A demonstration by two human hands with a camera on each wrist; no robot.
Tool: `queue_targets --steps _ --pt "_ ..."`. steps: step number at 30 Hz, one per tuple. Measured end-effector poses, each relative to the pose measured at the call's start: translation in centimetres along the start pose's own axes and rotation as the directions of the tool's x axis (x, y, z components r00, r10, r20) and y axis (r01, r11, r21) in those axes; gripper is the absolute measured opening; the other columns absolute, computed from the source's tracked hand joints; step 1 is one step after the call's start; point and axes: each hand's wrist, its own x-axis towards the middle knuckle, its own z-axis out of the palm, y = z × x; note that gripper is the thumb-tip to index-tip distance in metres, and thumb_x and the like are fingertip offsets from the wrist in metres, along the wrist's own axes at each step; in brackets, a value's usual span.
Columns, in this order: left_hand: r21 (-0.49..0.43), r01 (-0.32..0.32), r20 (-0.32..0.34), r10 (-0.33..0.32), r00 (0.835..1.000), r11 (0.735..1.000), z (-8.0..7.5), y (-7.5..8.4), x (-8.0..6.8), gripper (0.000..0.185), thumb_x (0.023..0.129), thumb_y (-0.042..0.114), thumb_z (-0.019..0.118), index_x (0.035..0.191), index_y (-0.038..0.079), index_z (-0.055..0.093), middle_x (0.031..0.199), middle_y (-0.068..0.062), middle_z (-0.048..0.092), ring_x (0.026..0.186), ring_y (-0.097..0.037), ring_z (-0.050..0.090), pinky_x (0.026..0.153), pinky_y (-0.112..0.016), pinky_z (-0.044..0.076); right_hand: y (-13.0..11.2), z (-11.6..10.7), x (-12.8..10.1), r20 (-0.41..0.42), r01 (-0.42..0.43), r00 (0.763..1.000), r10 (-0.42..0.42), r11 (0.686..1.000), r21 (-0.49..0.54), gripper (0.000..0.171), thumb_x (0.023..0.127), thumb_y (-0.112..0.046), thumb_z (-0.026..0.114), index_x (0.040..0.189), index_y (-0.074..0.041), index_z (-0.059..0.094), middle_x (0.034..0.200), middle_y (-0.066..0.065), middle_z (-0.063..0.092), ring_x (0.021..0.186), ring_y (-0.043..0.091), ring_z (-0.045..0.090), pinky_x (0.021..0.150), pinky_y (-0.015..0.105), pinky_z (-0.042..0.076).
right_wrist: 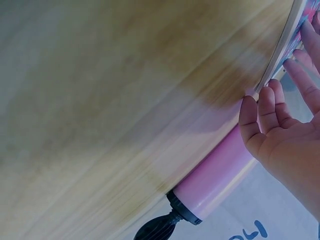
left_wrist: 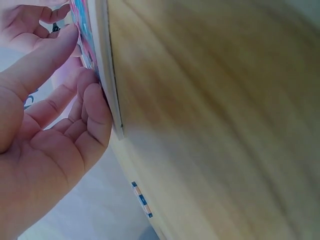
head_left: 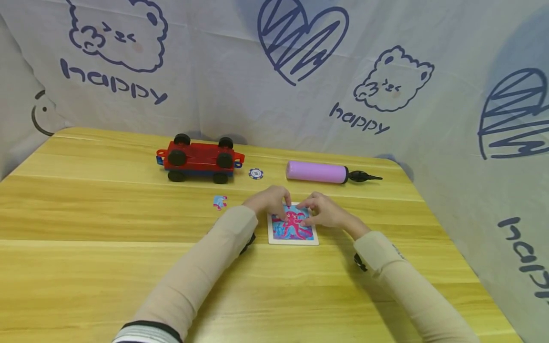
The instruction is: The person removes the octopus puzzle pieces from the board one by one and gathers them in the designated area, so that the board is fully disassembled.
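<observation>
An octopus jigsaw puzzle (head_left: pixel 293 229), pink on blue, lies flat in a white-rimmed tray (head_left: pixel 293 242). My left hand (head_left: pixel 271 200) reaches over the puzzle's upper left, its thumb (left_wrist: pixel 64 42) touching the picture and its other fingertips along the tray's edge. From the opposite side comes my right hand (head_left: pixel 327 212), with fingertips resting on the puzzle's upper right and the lower fingers (right_wrist: pixel 267 107) beside the rim. Neither hand shows a piece lifted off the tray. One loose puzzle piece (head_left: pixel 220 202), blue and pink, lies left of the left hand.
Behind the left forearm, a red toy wagon chassis (head_left: pixel 200 155) sits upside down on a blue one (head_left: pixel 193 173). A poker chip (head_left: pixel 256 174) lies beside them. The purple hand pump (head_left: pixel 317 172) with a black nozzle lies behind the right hand. A drawn-on white cloth (head_left: pixel 240 105) hangs behind the table.
</observation>
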Motion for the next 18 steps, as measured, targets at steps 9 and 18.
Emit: queue_targets --steps 9,18 --pt "-0.016 0.027 -0.026 -0.027 0.999 1.000 0.22 0.34 -0.12 0.029 0.072 0.006 0.073 0.098 0.005 0.059 0.090 -0.004 0.055 0.083 -0.017 0.051 0.074 -0.028 0.043 -0.13 0.01 0.00 0.000 0.010 1.000 -0.010 1.000 -0.003 0.039 0.075 -0.011 0.072 0.109 0.003 0.061 0.090 0.010 0.048 0.075 0.020 0.039 0.063 0.027 0.036" --pt "0.001 0.043 -0.056 -0.042 0.998 0.999 0.35 0.85 -0.51 0.030 0.072 0.004 0.073 0.098 0.004 0.058 0.093 -0.005 0.056 0.084 -0.017 0.051 0.075 -0.028 0.044 -0.15 -0.05 0.02 -0.010 0.033 0.999 -0.034 0.999 -0.034 0.041 0.073 -0.014 0.073 0.107 0.006 0.060 0.091 0.011 0.051 0.076 0.021 0.041 0.065 0.028 0.036"
